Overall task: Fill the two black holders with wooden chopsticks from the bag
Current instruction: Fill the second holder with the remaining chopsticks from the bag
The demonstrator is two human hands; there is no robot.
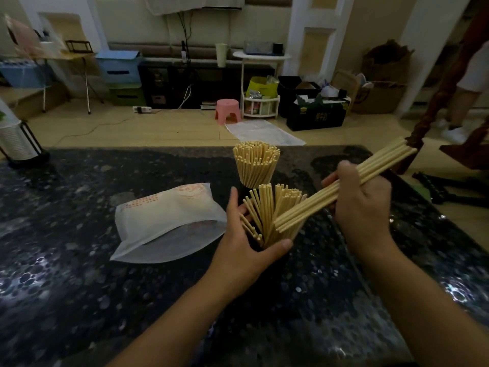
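On the dark speckled tabletop (pixel 79 260) two black holders are placed, and the near holder (pixel 258 246) is taken here as the landmark. It is almost hidden, because the left hand (pixel 244 245) is curled around it, with the thumb laid across its front and the fingers behind it. Many wooden chopsticks (pixel 267 207) are standing in this holder, spread apart like a fan. A bundle of chopsticks (pixel 344 185) is gripped by the right hand (pixel 362 200), with the fingers closed around its middle. The bundle is held tilted, its lower ends are pushed among the chopsticks of the near holder, and its upper ends are pointed away to the right. Just behind the near holder the far holder (pixel 248 184) is seen, and it is packed full of upright chopsticks (pixel 255 162). To the left of the near holder the white bag (pixel 166 221) is laid flat, close to the left hand.
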